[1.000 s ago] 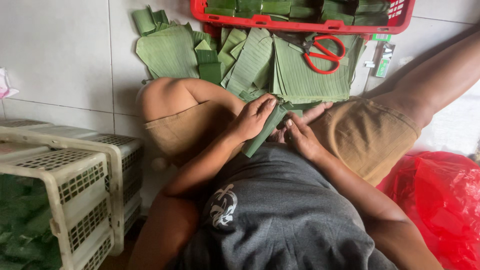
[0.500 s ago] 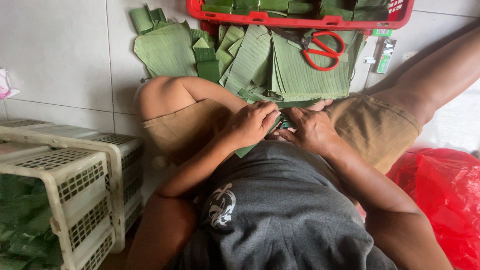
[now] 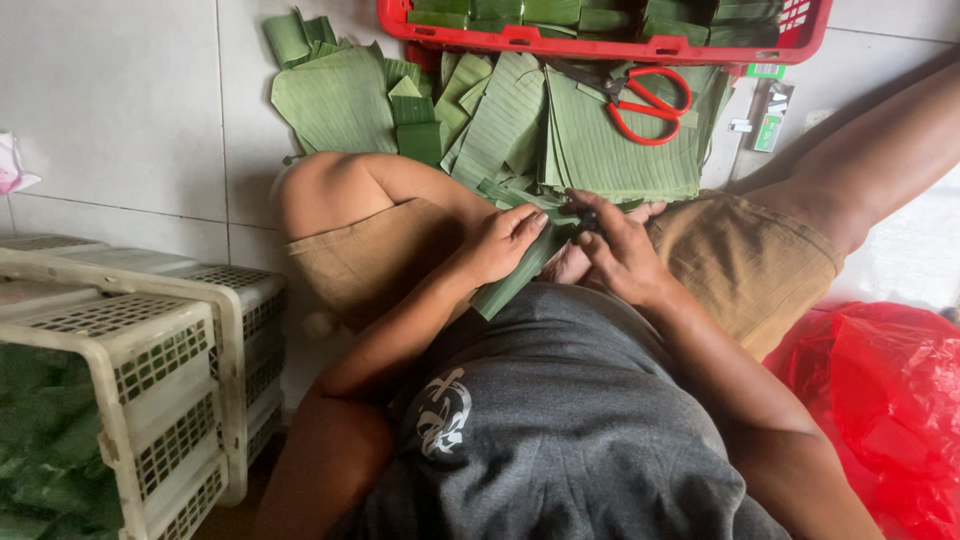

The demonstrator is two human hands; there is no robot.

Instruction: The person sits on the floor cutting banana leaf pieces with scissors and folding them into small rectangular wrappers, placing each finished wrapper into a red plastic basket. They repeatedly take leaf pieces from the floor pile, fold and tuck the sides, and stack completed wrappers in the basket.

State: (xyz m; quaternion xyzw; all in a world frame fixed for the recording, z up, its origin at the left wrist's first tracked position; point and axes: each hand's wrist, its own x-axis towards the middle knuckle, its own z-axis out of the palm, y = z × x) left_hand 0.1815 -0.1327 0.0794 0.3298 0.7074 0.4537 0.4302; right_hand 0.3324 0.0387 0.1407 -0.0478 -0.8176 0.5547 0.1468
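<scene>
Dressed in a grey T-shirt with a small white emblem at lower centre of the frame; tan shorts across mid-frame. Bare arms and legs, no sleeves reaching the wrists.

Hands meet over the lap.
Left hand and right hand curl inward, fingertips close, forearms bent.

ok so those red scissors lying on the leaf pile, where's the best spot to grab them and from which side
Probably by the looped handles. The red scissors lie flat on the stack of cut green leaves, just below the red crate. The loops face the right side and the dark blades point up and left toward the crate rim. Coming from above on the right, fingers can hook the loops and stay off the blades.
</scene>
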